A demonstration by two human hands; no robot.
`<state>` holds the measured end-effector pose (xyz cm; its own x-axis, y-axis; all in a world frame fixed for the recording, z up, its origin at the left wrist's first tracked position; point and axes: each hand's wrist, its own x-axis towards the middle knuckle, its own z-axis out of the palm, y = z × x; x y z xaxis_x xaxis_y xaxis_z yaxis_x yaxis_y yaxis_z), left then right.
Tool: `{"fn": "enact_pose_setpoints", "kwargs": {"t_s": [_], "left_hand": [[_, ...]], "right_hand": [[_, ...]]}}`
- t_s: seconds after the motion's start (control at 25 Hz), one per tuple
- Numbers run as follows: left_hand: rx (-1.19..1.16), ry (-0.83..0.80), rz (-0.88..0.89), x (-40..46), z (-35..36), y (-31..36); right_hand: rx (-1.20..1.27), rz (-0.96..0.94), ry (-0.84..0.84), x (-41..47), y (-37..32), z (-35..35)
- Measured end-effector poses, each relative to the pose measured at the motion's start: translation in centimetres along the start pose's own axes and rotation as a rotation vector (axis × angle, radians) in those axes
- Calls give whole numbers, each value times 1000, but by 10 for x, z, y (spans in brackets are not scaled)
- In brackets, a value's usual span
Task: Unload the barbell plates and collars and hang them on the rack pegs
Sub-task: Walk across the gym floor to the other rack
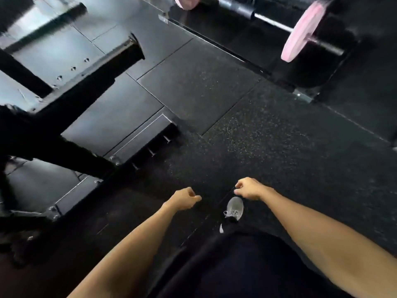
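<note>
A barbell [272, 22] lies across the top right of the view, far ahead of me. A pink plate [300, 32] sits near its right end, and a second pink plate [186, 2] shows at the top edge. My left hand [184, 198] and my right hand [249, 188] hang low over the black rubber floor with fingers loosely curled, holding nothing. Both hands are far from the bar. No collar can be made out in the blur.
The black steel rack frame [71, 87] with its bolted base beams fills the left side. A row of small pegs [151, 151] sticks out of a low base bar. My grey shoe [235, 208] is below my right hand. Rubber floor tiles [268, 136] stretch ahead.
</note>
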<state>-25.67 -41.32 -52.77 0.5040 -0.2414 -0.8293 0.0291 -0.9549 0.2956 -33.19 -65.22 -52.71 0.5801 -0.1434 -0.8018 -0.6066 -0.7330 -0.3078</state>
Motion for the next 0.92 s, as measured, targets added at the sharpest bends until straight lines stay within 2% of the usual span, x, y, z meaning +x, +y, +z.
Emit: {"fn": "enact_pose_setpoints", "kwargs": {"t_s": [0.12,0.36,0.48,0.68,0.76,0.92], "left_hand": [[80,-65,-29,25,15,50],[150,-18,2,65,-10,116],[115,19,13,96,-38,143],[-24,-11,-54,161,-84,187],[-67,-15,-69,200,-120,210],[8,-65,-43,275,-221,266]], "right_hand": [[8,69,-58,9,60,-17],[87,152,-110,42,114,-75],[115,135,-117,76,112,-117],[92,108,-125,147,89,-197],[59,103,-130,187,78,-240],[75,107,-61,255,44,-361]]}}
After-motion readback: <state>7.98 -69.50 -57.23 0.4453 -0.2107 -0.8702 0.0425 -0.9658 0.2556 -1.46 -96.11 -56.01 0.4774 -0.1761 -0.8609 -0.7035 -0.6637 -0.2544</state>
